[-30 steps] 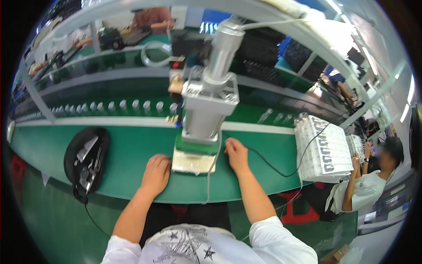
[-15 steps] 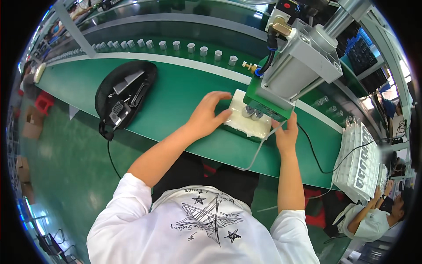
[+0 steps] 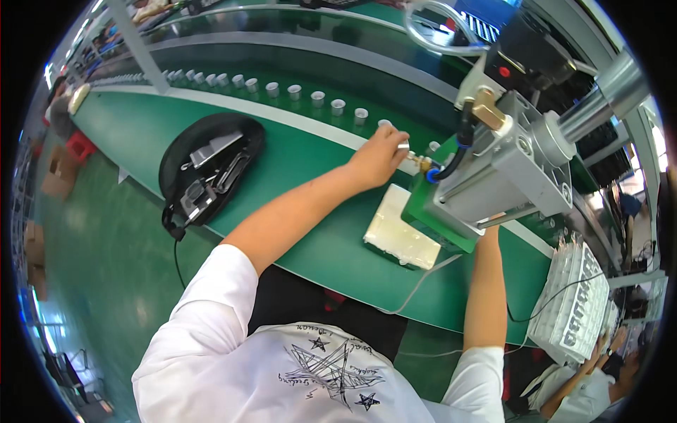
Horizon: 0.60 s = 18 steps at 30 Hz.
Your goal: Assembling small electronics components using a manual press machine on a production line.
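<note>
We see our left hand (image 3: 377, 156) stretched out over the green work table (image 3: 141, 134), its fingers pinched together on a small silvery cylindrical cap (image 3: 403, 146) held just above the far edge of the table, beside the brass fitting (image 3: 423, 163) of the grey metal pneumatic press (image 3: 504, 169). Our right hand is hidden behind the press and its green base block (image 3: 441, 218); only the forearm (image 3: 485, 289) shows, rising to the block, so we cannot tell whether those fingers are apart or closed on anything. Just in front of the press lies a pale cream rectangular base plate (image 3: 398, 233), flat on the table between our two arms.

Beyond the left hand a row of small silvery caps (image 3: 293, 92) stands in line on the darker conveyor strip (image 3: 338, 70). Well to the left a black oval tray (image 3: 208, 166) rests on the table, holding what look like grey metal parts, though the view blurs them. A white ribbed rack (image 3: 571, 303) sits to the right, with another person's hand (image 3: 605, 345) at its lower corner.
</note>
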Available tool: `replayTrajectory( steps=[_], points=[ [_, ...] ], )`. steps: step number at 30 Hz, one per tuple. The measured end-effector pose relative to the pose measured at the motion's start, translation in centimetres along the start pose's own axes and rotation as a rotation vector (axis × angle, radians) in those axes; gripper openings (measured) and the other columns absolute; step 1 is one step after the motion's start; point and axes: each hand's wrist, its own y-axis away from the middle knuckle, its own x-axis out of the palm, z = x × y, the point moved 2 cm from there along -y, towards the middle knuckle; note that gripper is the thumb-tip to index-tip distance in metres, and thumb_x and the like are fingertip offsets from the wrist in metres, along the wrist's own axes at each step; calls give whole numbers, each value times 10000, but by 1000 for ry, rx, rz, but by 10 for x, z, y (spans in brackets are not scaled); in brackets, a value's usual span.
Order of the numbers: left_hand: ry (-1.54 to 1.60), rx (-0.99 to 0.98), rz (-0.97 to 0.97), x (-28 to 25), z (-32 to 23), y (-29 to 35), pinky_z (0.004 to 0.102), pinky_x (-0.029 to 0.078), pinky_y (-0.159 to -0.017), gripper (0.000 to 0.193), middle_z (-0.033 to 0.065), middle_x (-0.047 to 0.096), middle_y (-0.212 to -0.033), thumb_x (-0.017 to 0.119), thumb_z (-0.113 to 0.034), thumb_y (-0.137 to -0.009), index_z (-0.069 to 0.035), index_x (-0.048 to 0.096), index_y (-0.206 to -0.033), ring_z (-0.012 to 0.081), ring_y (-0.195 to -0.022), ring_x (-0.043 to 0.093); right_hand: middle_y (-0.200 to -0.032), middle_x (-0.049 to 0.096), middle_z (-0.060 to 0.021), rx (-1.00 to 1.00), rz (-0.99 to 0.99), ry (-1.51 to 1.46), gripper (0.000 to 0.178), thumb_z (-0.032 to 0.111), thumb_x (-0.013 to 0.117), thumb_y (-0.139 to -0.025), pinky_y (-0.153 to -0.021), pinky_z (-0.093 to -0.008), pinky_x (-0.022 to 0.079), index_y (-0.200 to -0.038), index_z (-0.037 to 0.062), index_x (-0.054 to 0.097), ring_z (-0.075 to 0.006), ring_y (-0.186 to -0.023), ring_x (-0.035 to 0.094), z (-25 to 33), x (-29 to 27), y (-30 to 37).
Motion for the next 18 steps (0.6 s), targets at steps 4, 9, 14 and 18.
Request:
replayTrajectory(
  steps=[4,9,14,18],
  points=[
    [-264,52,193,56,108,-44,431,478,-913,400,196,553,-1149,649,-93,-822,-11,563,-1204,384,-1084,560,-855,653,-131,132,213,-607,230,148,471,-949,-642,-311,543,-972,-40,602,-219,-756,649,-39,65,-78],
    [104,30,359,41,23,-77,440,452,-967,484,213,570,-1223,675,-101,-764,-29,558,-1229,389,-1162,539,-1050,603,-187,-291,344,645,287,168,622,-871,-874,-417,482,-1105,4,591,-368,-1001,588,-34,51,-77],
    [-35,71,309,24,28,-53,436,455,-965,483,213,574,-1230,673,-94,-756,-33,564,-1223,388,-1161,544,-1166,583,-175,-142,46,591,439,341,647,-865,-910,-406,479,-1229,102,589,-355,-1084,573,25,1,-65],
    [-179,84,228,16,40,-36,432,458,-963,482,213,576,-1236,672,-89,-749,-36,568,-1218,387,-1161,548,-1169,584,-181,104,-55,979,370,230,609,-857,-869,-464,506,-1209,113,606,-356,-1043,607,19,-83,-63]
  ],
)
